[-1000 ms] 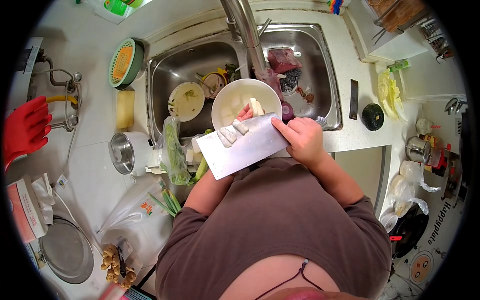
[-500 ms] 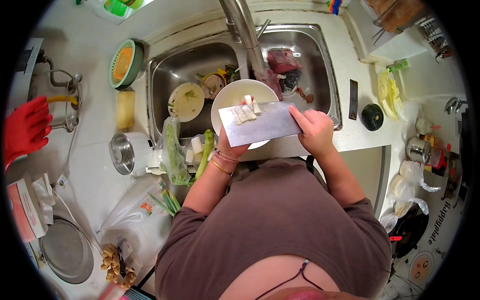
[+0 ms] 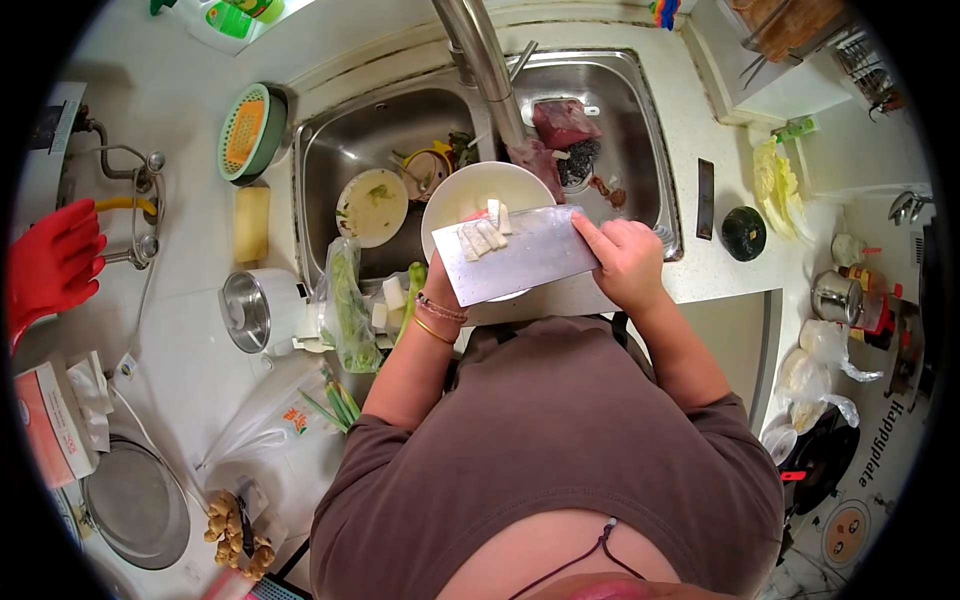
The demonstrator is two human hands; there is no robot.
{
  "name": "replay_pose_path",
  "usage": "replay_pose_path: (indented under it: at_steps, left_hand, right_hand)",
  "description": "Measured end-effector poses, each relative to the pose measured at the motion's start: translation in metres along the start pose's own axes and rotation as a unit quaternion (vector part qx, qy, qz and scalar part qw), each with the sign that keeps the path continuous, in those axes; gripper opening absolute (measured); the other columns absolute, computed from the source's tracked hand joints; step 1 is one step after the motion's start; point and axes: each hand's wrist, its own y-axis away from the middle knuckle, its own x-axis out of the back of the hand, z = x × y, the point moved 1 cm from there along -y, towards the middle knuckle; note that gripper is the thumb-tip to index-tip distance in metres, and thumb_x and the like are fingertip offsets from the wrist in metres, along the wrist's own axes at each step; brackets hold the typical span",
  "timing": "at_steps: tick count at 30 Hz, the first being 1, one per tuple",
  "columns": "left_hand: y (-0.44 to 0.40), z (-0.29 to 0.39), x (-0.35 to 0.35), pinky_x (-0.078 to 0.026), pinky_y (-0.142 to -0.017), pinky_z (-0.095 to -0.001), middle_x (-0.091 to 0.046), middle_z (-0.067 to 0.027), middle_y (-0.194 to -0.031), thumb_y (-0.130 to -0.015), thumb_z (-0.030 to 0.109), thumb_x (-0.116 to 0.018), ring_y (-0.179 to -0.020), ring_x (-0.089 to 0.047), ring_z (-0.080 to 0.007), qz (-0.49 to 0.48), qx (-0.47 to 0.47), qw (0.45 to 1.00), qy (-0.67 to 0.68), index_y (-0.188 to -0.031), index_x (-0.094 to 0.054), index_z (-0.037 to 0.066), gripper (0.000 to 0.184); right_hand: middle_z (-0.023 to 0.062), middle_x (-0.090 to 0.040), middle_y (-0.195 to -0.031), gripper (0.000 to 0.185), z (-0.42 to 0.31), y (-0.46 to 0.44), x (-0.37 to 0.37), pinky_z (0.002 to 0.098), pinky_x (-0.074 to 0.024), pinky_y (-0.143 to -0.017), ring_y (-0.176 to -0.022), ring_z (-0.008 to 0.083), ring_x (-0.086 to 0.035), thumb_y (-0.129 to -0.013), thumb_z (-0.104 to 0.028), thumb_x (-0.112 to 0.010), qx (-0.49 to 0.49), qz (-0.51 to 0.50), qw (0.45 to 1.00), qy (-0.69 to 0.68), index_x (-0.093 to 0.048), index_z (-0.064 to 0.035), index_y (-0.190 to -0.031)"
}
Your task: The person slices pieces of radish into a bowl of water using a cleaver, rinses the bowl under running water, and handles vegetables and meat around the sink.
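Observation:
My right hand (image 3: 628, 254) is closed round the end of a broad cleaver (image 3: 520, 262), with the index finger stretched along the blade. Several pale cut pieces (image 3: 482, 238) cling to the blade's upper left part. Behind the blade is my left hand (image 3: 440, 284), mostly hidden; its wrist wears bracelets, and a reddish fingertip shows beside a white piece (image 3: 498, 214) at the blade's upper edge. What this hand grips cannot be made out. Under and beyond the cleaver, a white bowl (image 3: 450, 195) sits at the sink's front edge, with pale pieces inside.
The double sink (image 3: 400, 112) holds a plate (image 3: 372, 208) with scraps on the left and raw meat (image 3: 566, 122) on the right, beneath the faucet (image 3: 490, 70). Bagged greens (image 3: 350, 310) lie left of my left forearm. A dark round squash (image 3: 743, 234) rests on the right counter.
The cleaver first swung up and right over the bowl, its blade levelling, then shifted slightly left and down. More pale pieces cling to it than a second ago. My left hand moved with it.

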Motion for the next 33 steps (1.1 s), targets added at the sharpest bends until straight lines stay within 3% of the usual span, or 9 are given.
replay_pose_path:
  at_steps: [9, 11, 12, 13, 17, 20, 25, 28, 33]
  left_hand:
    - [0.001, 0.015, 0.002, -0.050, -0.096, -0.0397, -0.060, -0.0131, -0.122, -0.098, 0.024, -0.047, -0.109, -0.061, -0.0257, -0.035, 0.008, 0.986, -0.164, -0.129, -0.051, 0.002, 0.038]
    - [-0.002, 0.008, -0.002, -0.051, -0.094, -0.0414, -0.060, -0.0131, -0.121, -0.097, 0.021, -0.047, -0.110, -0.061, -0.0264, -0.016, -0.103, 0.904, -0.416, -0.128, -0.051, 0.002, 0.037]
    - [-0.004, 0.005, -0.005, -0.053, -0.092, -0.0427, -0.061, -0.0127, -0.120, -0.096, 0.019, -0.048, -0.109, -0.061, -0.0266, 0.018, -0.198, 0.772, -0.604, -0.127, -0.052, 0.001, 0.036]
    - [-0.007, 0.015, -0.008, -0.054, -0.089, -0.0444, -0.061, -0.0125, -0.119, -0.094, 0.016, -0.049, -0.111, -0.060, -0.0270, -0.081, -0.046, 0.854, -0.512, -0.124, -0.053, -0.001, 0.034]
    - [-0.011, 0.027, -0.009, -0.056, -0.068, -0.0337, -0.063, -0.0120, -0.106, -0.098, 0.017, -0.049, -0.092, -0.066, -0.0222, 0.127, -0.289, 0.660, -0.681, -0.127, -0.052, 0.003, 0.032]
    - [0.006, 0.051, -0.001, -0.055, -0.062, -0.0313, -0.063, -0.0128, -0.106, -0.098, 0.018, -0.049, -0.091, -0.066, -0.0226, 0.192, -0.174, 0.631, -0.731, -0.127, -0.053, 0.004, 0.032]
    - [0.007, 0.043, 0.008, -0.052, -0.064, -0.0304, -0.062, -0.0121, -0.109, -0.098, 0.023, -0.055, -0.095, -0.064, -0.0249, 0.175, -0.162, 0.761, -0.604, -0.127, -0.052, 0.004, 0.035]
    - [0.010, 0.028, 0.002, -0.055, -0.078, -0.0311, -0.061, -0.0135, -0.116, -0.095, 0.017, -0.059, -0.105, -0.062, -0.0260, 0.155, -0.191, 0.699, -0.671, -0.130, -0.051, 0.001, 0.039]
    - [0.013, 0.015, -0.009, -0.055, -0.088, -0.0298, -0.055, -0.0187, -0.124, -0.094, 0.013, -0.058, -0.115, -0.057, -0.0294, 0.125, -0.196, 0.721, -0.653, -0.129, -0.051, -0.003, 0.039]
  right_hand:
    - [0.0028, -0.049, -0.063, 0.041, 0.002, -0.001, -0.001, 0.0366, -0.0398, -0.052, -0.058, 0.0215, -0.053, -0.067, -0.005, -0.060, 0.002, 0.011, 1.000, 0.003, -0.070, -0.0096, -0.107]
    - [0.0033, -0.049, -0.063, 0.041, 0.012, 0.003, -0.005, 0.0373, -0.0402, -0.051, -0.058, 0.0220, -0.053, -0.067, -0.005, -0.060, 0.000, 0.013, 1.000, 0.017, -0.070, -0.0098, -0.107]
    - [0.0043, -0.049, -0.063, 0.045, 0.019, 0.008, -0.010, 0.0382, -0.0408, -0.052, -0.058, 0.0233, -0.053, -0.064, -0.003, -0.060, -0.024, 0.009, 0.999, 0.021, -0.069, -0.0098, -0.108]
    - [0.0053, -0.050, -0.064, 0.049, 0.027, 0.015, -0.016, 0.0390, -0.0413, -0.052, -0.058, 0.0246, -0.053, -0.062, -0.002, -0.061, -0.046, 0.005, 0.999, 0.024, -0.069, -0.0098, -0.109]
    - [0.0065, -0.051, -0.064, 0.046, 0.025, 0.016, -0.017, 0.0394, -0.0425, -0.051, -0.058, 0.0263, -0.054, -0.065, -0.001, -0.062, -0.059, -0.010, 0.998, 0.023, -0.070, -0.0111, -0.109]
    - [0.0051, -0.051, -0.063, 0.045, 0.034, 0.025, -0.026, 0.0385, -0.0435, -0.052, -0.058, 0.0248, -0.054, -0.065, -0.002, -0.062, -0.072, -0.009, 0.996, 0.042, -0.070, -0.0118, -0.108]
    - [0.0043, -0.052, -0.063, 0.040, 0.040, 0.044, -0.023, 0.0380, -0.0445, -0.052, -0.059, 0.0238, -0.055, -0.068, -0.003, -0.062, -0.101, -0.052, 0.990, 0.085, -0.071, -0.0125, -0.106]
    - [0.0076, -0.052, -0.063, 0.033, 0.043, 0.044, -0.019, 0.0399, -0.0415, -0.051, -0.057, 0.0271, -0.054, -0.074, -0.004, -0.063, -0.106, -0.036, 0.992, 0.064, -0.071, -0.0121, -0.106]
    - [0.0099, -0.055, -0.066, 0.033, 0.046, 0.043, -0.015, 0.0398, -0.0440, -0.053, -0.059, 0.0290, -0.056, -0.076, -0.004, -0.066, -0.162, -0.034, 0.985, 0.040, -0.070, -0.0115, -0.108]
